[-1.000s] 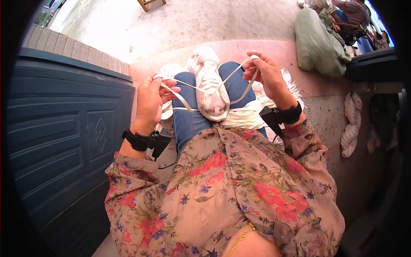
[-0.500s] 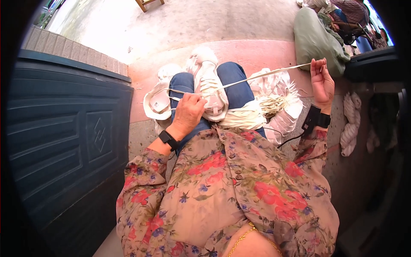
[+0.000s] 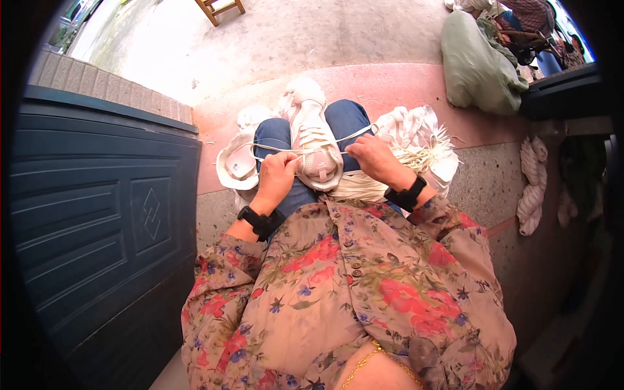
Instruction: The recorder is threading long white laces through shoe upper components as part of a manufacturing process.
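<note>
A pale sneaker [image 3: 317, 138] lies between my knees with its toe toward me, partly threaded with a cream shoelace [image 3: 354, 135]. At the shoe's left side, my left hand [image 3: 278, 172] is closed, pinching a lace. On the right side, my right hand [image 3: 377, 158] also pinches a lace with its fingers closed. Lace runs from hand to hand across the toe end, and another strand loops out to the left. Below my right hand, a bundle of cream laces [image 3: 357, 185] rests on my lap, partly hidden by the hand and forearm.
More pale shoes [image 3: 237, 162] sit left of my knees. A pile of white shoes and laces [image 3: 422, 140] lies at the right. A dark blue door [image 3: 104, 208] stands left, a green sack [image 3: 478, 65] far right, and a wooden stool [image 3: 220, 8] at the far edge.
My right hand has come down and inward from the far right, where it held the lace stretched out, to the shoe's right side. My left hand stays near the shoe, a little lower.
</note>
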The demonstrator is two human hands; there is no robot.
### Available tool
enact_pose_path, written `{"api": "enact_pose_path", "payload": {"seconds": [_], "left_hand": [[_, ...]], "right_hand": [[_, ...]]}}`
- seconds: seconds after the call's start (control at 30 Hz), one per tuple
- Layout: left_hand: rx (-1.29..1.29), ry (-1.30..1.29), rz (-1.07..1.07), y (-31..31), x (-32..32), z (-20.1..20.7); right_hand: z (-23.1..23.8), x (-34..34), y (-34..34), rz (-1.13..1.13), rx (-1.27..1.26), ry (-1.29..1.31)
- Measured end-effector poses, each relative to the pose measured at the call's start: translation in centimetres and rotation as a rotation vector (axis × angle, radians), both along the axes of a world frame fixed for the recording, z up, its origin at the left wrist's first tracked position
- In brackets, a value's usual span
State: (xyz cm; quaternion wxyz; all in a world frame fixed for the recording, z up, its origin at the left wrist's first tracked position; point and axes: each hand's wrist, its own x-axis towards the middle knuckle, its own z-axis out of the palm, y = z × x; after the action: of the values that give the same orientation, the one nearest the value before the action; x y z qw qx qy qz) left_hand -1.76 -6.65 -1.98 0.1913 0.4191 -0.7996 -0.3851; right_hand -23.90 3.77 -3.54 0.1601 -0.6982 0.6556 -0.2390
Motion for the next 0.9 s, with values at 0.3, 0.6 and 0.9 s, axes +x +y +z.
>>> {"api": "enact_pose_path", "payload": {"seconds": [0.3,0.6,0.9], "left_hand": [[-0.087,-0.1,0.066,-0.8,0.3,-3.2],[-0.343,-0.125,-0.028,-1.1,-0.7,-2.8],[-0.75,-0.392,-0.244,-0.7,-2.2,-0.4]], "right_hand": [[-2.2,1.1,-2.7,-0.058,0.048,0.068],[-1.6,1.4,-3.3,-0.058,0.108,0.12],[-1.2,3.2,-4.4,0.166,-0.102,0.508]]}}
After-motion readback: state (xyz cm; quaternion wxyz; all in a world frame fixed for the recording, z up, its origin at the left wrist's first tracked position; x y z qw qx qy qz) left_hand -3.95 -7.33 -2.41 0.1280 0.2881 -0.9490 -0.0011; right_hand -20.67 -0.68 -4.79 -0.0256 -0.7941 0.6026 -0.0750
